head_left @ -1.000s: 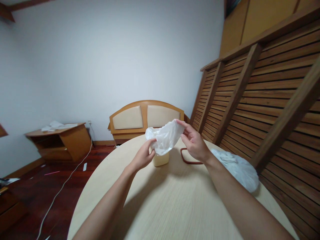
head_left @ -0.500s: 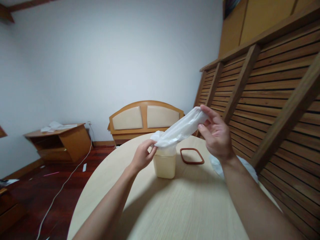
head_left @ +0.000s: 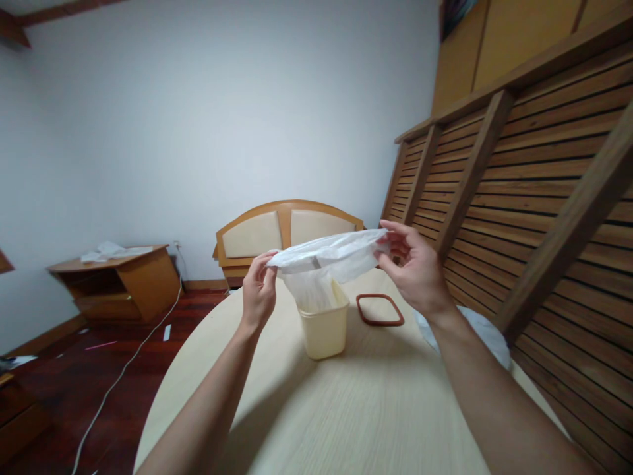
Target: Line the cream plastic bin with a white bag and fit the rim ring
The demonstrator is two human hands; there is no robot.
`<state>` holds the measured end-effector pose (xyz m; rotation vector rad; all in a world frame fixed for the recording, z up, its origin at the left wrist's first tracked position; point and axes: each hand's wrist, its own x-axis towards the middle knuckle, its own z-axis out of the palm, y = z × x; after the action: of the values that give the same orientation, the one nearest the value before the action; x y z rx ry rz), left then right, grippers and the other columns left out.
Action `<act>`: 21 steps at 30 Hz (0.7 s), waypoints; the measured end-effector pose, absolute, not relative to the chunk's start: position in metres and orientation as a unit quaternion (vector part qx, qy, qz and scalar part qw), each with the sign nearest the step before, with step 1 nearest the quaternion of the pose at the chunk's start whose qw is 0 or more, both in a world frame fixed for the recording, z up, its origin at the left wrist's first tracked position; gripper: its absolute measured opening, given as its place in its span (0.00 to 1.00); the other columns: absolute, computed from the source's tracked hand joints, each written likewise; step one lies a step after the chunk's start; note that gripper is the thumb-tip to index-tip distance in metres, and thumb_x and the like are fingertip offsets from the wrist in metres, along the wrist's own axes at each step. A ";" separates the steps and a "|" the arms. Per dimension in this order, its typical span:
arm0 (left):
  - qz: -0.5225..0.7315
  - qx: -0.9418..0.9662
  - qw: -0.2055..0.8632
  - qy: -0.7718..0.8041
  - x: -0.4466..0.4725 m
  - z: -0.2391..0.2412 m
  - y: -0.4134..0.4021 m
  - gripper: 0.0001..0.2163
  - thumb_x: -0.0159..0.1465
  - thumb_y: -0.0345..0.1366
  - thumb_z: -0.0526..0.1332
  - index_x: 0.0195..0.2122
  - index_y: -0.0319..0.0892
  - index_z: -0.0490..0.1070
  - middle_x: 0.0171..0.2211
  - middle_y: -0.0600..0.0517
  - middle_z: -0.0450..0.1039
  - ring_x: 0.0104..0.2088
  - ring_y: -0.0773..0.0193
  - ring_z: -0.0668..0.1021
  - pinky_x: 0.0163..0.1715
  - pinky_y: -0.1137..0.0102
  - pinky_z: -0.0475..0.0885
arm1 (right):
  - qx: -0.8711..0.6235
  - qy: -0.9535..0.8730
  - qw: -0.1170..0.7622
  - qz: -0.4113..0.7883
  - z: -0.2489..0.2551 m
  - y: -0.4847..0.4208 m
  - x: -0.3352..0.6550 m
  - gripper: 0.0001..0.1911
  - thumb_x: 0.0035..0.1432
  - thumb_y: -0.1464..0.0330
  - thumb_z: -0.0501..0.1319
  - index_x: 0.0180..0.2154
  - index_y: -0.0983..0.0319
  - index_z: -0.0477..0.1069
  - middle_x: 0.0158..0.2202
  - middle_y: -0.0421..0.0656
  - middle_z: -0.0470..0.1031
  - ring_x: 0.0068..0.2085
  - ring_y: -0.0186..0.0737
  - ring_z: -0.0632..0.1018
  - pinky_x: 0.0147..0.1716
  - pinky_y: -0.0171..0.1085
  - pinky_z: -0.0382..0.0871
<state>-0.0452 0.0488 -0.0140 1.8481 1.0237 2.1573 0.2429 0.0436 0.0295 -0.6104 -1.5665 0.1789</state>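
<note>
Both my hands hold a thin white plastic bag stretched out above a small cream bin on the round table. My left hand pinches the bag's left edge. My right hand pinches its right edge with fingers closed on the film. The bag's lower part hangs down to the bin's open top. A brown rectangular ring lies flat on the table just right of the bin.
A heap of white plastic lies on the table's right side behind my right forearm. A slatted wooden wall runs along the right. A padded headboard stands behind the table. A low wooden stand and a white cable are at left.
The bag went from bunched, to pulled slanting up to the right, to spread level between both hands. My left hand rose; the bin is now uncovered below the bag.
</note>
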 end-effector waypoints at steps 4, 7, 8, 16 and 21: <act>0.752 0.567 0.058 0.331 -0.046 -0.008 0.042 0.17 0.66 0.52 0.60 0.43 0.43 0.74 0.48 0.44 0.77 0.49 0.55 0.79 0.47 0.65 0.75 | -0.370 -0.715 0.593 0.002 0.024 0.049 0.242 0.20 0.56 0.70 0.63 0.51 0.60 0.77 0.35 0.42 0.75 0.35 0.40 0.77 0.40 0.40 0.74; 0.773 0.536 0.044 0.336 -0.044 -0.003 0.036 0.19 0.64 0.56 0.61 0.39 0.43 0.73 0.37 0.49 0.77 0.37 0.61 0.79 0.37 0.70 0.74 | -0.447 -0.711 0.541 -0.044 0.018 0.053 0.241 0.12 0.56 0.71 0.60 0.40 0.60 0.81 0.28 0.43 0.75 0.30 0.41 0.76 0.34 0.38 0.70; 0.774 0.534 0.042 0.337 -0.044 -0.001 0.033 0.20 0.63 0.56 0.62 0.37 0.42 0.73 0.32 0.51 0.75 0.32 0.63 0.77 0.33 0.72 0.73 | -0.471 -0.700 0.535 -0.044 0.017 0.054 0.241 0.12 0.56 0.71 0.59 0.37 0.60 0.81 0.26 0.43 0.75 0.30 0.41 0.76 0.32 0.38 0.69; 0.642 0.655 0.183 0.353 -0.034 0.004 0.017 0.28 0.64 0.62 0.55 0.23 0.39 0.72 0.19 0.54 0.67 0.20 0.69 0.66 0.20 0.73 0.60 | -0.313 -0.659 0.663 0.170 0.019 0.063 0.241 0.12 0.61 0.64 0.59 0.45 0.59 0.75 0.41 0.45 0.81 0.38 0.42 0.81 0.32 0.36 0.76; 0.563 0.677 0.231 0.414 -0.023 0.001 0.023 0.22 0.64 0.52 0.59 0.25 0.38 0.77 0.22 0.51 0.75 0.23 0.66 0.74 0.25 0.73 0.66 | -0.214 -0.681 0.675 0.186 0.027 0.043 0.222 0.07 0.61 0.64 0.64 0.41 0.57 0.76 0.43 0.44 0.82 0.45 0.42 0.82 0.43 0.38 0.76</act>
<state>-0.0226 0.0226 0.0007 1.8614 1.1391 1.5470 0.2223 0.0429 0.0269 -0.4823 -1.5327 0.4189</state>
